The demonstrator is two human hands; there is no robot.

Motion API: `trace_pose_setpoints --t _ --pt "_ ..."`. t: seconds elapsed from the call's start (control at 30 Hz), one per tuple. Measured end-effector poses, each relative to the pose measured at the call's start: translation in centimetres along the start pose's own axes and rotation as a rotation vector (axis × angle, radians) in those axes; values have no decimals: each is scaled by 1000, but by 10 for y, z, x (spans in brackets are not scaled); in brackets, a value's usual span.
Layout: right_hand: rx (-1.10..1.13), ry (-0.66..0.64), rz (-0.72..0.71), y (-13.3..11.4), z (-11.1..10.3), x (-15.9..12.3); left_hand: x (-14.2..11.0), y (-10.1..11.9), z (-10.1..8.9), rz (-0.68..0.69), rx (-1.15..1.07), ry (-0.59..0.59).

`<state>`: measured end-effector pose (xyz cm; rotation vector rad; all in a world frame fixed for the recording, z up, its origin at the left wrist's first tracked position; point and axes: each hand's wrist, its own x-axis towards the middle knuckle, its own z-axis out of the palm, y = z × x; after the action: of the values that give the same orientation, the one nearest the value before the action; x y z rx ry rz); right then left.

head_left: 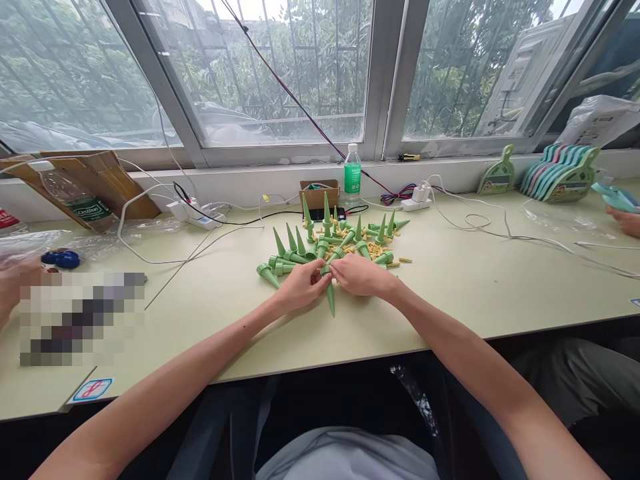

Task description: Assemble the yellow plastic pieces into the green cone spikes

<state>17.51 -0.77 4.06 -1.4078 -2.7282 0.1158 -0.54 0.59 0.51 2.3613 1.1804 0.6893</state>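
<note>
My left hand [303,285] grips a green plastic watering spike [331,303] by its wide collar, with the point down towards me. Against that collar, the fingers of my right hand [361,275] are pinched together; whatever they hold is hidden. Just beyond both hands lies a pile of similar green spikes [280,269], some standing point-up and others on their sides. Small yellow plastic pieces [405,260] are scattered among them.
Behind the pile stand a small cardboard box [323,191] and a green-labelled bottle [353,177]. White cables [507,223] cross the table. Green dustpans [573,177] line the right back. Other people's hands show at the left [17,283] and right edges [625,219].
</note>
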Motion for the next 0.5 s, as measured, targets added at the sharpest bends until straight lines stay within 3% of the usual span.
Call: trace_pose_setpoints --t 0.2,0.5 --pt "78 57 -1 3 4 3 -2 1 1 -1 -15 56" --pt "303 288 -3 10 15 8 -2 5 -1 -27 -112 206"
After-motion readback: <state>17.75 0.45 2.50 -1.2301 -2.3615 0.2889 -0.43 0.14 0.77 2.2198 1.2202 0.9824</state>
